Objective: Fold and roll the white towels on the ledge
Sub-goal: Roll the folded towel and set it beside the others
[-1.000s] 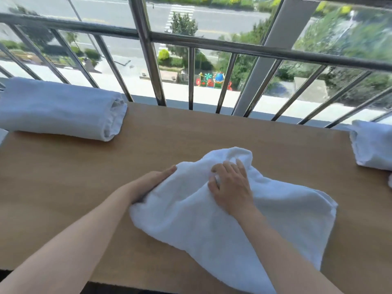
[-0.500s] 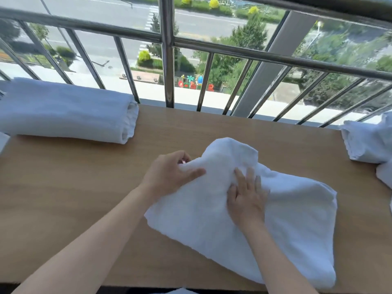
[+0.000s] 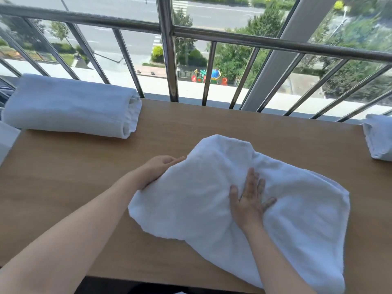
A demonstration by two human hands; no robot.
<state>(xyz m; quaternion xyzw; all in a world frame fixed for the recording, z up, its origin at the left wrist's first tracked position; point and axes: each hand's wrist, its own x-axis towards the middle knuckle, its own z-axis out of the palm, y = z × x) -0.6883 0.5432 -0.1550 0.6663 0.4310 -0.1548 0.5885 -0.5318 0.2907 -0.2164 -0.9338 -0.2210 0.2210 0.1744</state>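
On ledge [image 3: 63,177], towel [image 3: 191,198] runs far-left to near-right.

A rumpled white towel [image 3: 191,198] lies in the middle of the wooden tabletop [image 3: 74,187]. The right hand [image 3: 247,200] presses flat on it, fingers straight. The left hand [image 3: 158,169] is at its left edge, partly under the cloth, so its grip is not clear. A rolled towel [image 3: 70,107] lies far left, by the metal railing [image 3: 167,60]. Another towel [image 3: 379,139] is cut off at the right.

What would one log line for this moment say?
step: folding | left hand: holds towel edge | right hand: flat on towel | rolled towel: far left
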